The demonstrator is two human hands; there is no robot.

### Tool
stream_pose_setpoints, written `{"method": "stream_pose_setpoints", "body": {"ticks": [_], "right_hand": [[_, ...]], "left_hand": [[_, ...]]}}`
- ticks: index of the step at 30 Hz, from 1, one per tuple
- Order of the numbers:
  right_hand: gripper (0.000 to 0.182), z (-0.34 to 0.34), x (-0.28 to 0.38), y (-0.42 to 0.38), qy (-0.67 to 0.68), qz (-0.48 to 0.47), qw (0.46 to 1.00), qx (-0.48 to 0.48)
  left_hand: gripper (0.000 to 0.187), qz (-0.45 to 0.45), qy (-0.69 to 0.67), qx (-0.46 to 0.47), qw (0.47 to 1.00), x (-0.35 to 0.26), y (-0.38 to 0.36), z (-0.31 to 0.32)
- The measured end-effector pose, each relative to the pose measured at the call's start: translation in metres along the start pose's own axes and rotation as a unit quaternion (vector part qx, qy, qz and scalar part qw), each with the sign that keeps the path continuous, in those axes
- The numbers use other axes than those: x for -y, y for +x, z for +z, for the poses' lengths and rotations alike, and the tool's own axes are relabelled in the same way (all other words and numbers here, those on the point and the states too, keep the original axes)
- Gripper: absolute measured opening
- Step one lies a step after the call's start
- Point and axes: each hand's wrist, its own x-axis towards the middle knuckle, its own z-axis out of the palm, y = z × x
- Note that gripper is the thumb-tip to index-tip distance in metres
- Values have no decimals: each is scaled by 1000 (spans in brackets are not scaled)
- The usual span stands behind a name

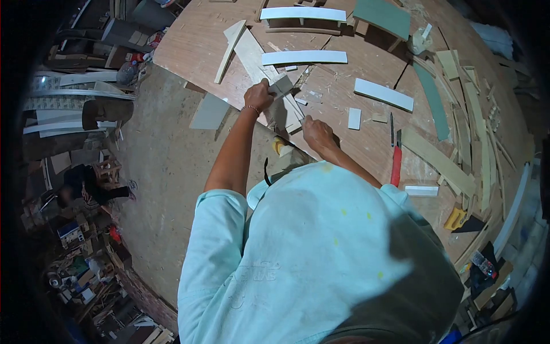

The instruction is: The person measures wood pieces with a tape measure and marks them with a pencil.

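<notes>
My left hand (pixel 259 96) is closed round a grey rectangular block (pixel 281 86) near the table's front edge. The block lies over a long pale board (pixel 252 54) that runs diagonally across the wooden table (pixel 189 40). My right hand (pixel 318 133) is at the near end of thin strips (pixel 293 109), its fingers bent together; what they grip, if anything, is too small to make out. A curved white-topped piece (pixel 304 57) lies just beyond my hands. To the right are a white strip (pixel 384 94) and a small white rectangle (pixel 354 118).
A red-handled tool (pixel 396 163), a yellow-handled saw (pixel 456 218) and long wood strips (pixel 484 143) lie at the right. A green-topped piece (pixel 382 18) stands at the back. A person (pixel 91 186) is down at the far left, beside scrap piles.
</notes>
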Motion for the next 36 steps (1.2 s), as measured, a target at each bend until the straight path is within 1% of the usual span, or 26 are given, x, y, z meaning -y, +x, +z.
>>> {"method": "stream_pose_setpoints", "body": {"ticks": [2,5,7,10,14,15,16,18,19,20,22,23,24,26,27,29,30,32,33,35,36], "right_hand": [[27,-1,-1,-1,-4,1,1000,11],[27,2,0,1,0,-6,1000,0],[28,0,4,0,-17,-3,1000,-15],[28,0,6,11,-6,-14,999,-30],[29,8,11,41,-5,-43,998,-43],[29,10,11,44,-9,-49,997,-61],[29,13,11,46,-12,-54,995,-79],[29,10,7,35,3,-56,996,-76],[29,5,7,30,4,-34,998,-44],[29,1,7,22,7,-8,1000,-12],[29,-4,3,4,-1,1,1000,-4],[29,-6,1,-1,-10,6,1000,7],[29,-8,1,-4,-11,5,1000,7],[28,-9,2,-8,-9,-3,1000,2],[28,-10,2,-6,-9,-4,1000,-1],[28,-8,2,-3,-21,-2,1000,-4],[28,-4,1,1,-20,1,1000,-2],[28,5,3,19,-20,-24,999,-37],[28,6,7,30,-18,-24,999,-37],[23,10,14,44,-3,-42,997,-68],[23,12,13,44,-2,-45,997,-67]], "left_hand": [[28,19,1,55,998,11,12,3],[31,23,-11,61,998,18,19,8],[31,25,-13,60,998,16,19,4],[33,32,4,69,997,8,8,5],[31,52,22,11,998,3,-3,9],[31,60,18,-11,998,4,-4,11],[31,56,18,-12,998,8,-2,10],[31,41,3,32,999,14,9,7],[32,23,13,59,998,17,14,5],[32,25,12,60,998,20,18,5],[35,12,-38,95,995,30,28,9],[34,20,-77,80,994,34,31,13],[34,20,-79,79,994,33,32,12],[35,11,-95,105,990,31,32,9],[35,12,-94,103,990,31,34,8],[40,37,-11,118,992,30,34,10],[40,36,-11,122,992,26,30,10],[40,52,5,88,995,17,19,4],[40,51,7,89,995,14,16,5],[39,36,26,50,998,13,11,6],[39,33,26,49,998,16,12,5]]}}
